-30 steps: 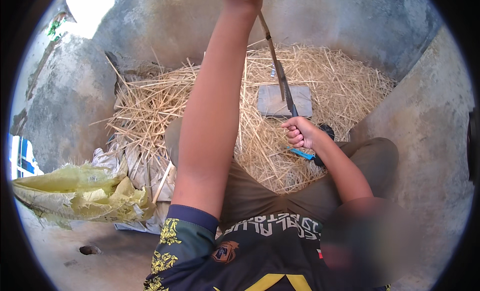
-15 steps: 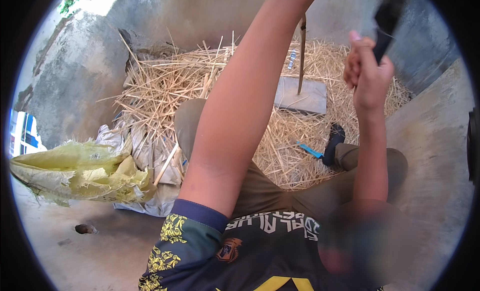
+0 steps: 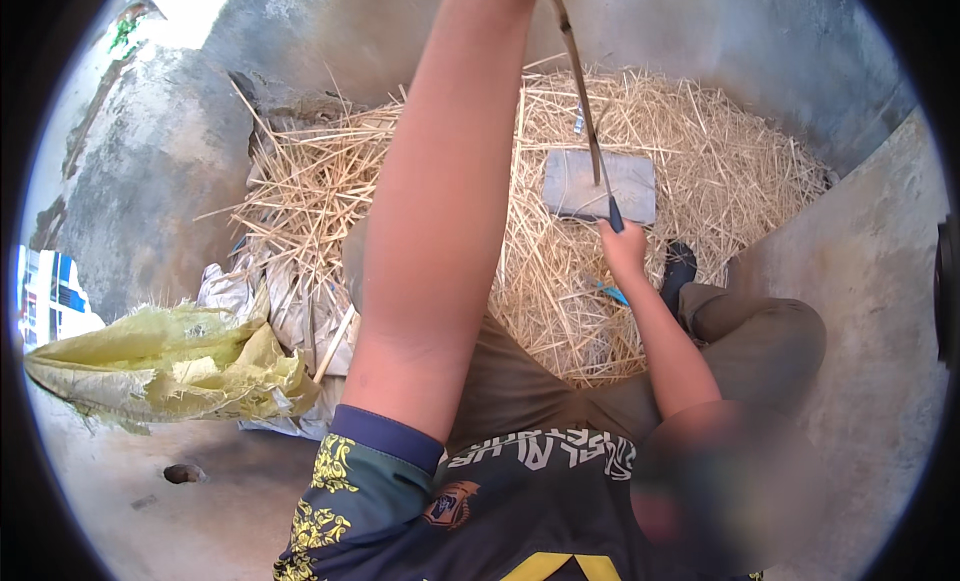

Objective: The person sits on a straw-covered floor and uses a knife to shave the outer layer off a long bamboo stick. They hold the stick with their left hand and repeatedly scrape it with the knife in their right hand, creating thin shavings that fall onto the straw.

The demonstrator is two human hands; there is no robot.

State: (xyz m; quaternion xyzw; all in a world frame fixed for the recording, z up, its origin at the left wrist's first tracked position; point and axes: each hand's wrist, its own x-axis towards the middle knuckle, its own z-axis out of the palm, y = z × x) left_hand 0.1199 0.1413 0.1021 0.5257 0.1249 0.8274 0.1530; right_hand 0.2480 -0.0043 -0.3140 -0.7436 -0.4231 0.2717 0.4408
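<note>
My left forearm (image 3: 435, 191) reaches up to the top edge, where the hand is cut off. A thin brown bamboo stick (image 3: 572, 56) runs down from beside that wrist, its lower end on a grey block (image 3: 625, 186). My right hand (image 3: 625, 249) is closed round the dark handle of a knife (image 3: 614, 214), just at the block's near edge. The knife's blade shows edge-on, as a thin line against the lower part of the stick. Whether it cuts into the stick I cannot tell.
Bamboo splints and shavings (image 3: 700, 131) cover the floor round the block. A torn yellow sack (image 3: 170, 366) lies at the left beside pale crumpled sheeting (image 3: 285, 291). Concrete walls (image 3: 160, 151) close in the space. My bent legs (image 3: 760, 331) flank the shavings; a blue strip (image 3: 612, 293) lies between them.
My right hand has come down and left with the knife, from raised at the upper right to the stick's lower end. My left arm and the stick's top have shifted left.
</note>
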